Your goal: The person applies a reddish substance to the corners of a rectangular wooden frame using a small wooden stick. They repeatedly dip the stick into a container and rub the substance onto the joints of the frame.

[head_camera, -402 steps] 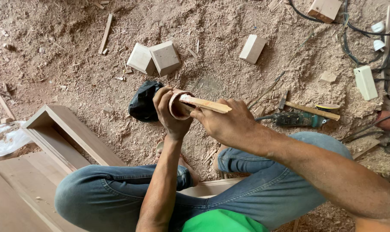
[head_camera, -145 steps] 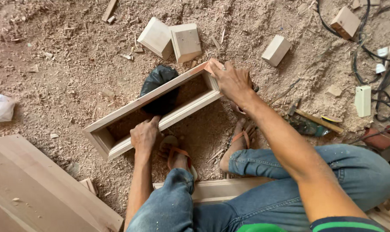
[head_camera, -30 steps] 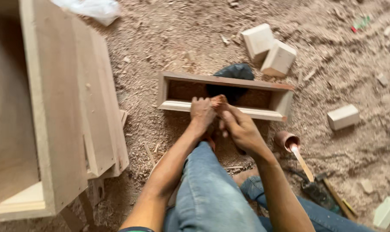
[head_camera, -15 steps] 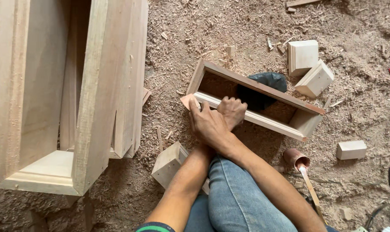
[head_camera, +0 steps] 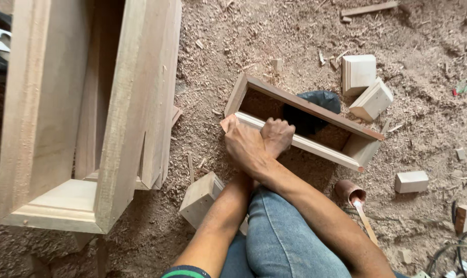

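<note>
Here the person is sitting on a sawdust floor (head_camera: 254,41), legs in blue jeans (head_camera: 290,242), w/ both forearms crossing at the wrists over a small open wooden frame (head_camera: 316,146) lying flat in front of the knees. The right hand (head_camera: 246,144) is reaching across to the frame's left end, fingers pressing flat on the near rail by the corner, not curled round anything. The left hand (head_camera: 277,136) is sitting just beside it on the same near rail, fingers bunched into a loose fist on the wood; can't tell whether it's pinching anything underneath. A black bag (head_camera: 316,103) is showing partly inside the frame, behind the far rail.

Approx. upper right of the frame, two pale moulded wood blocks (head_camera: 365,85) are lying touching each other. A smaller block (head_camera: 411,181) is lying well to the right, and another block (head_camera: 201,198) is resting by the left forearm. A small brown pot w/ a wooden stick (head_camera: 353,198) in it is standing near the right knee. On the left a much larger wooden frame piece (head_camera: 84,113) is standing on edge, filling that side of the view
</note>
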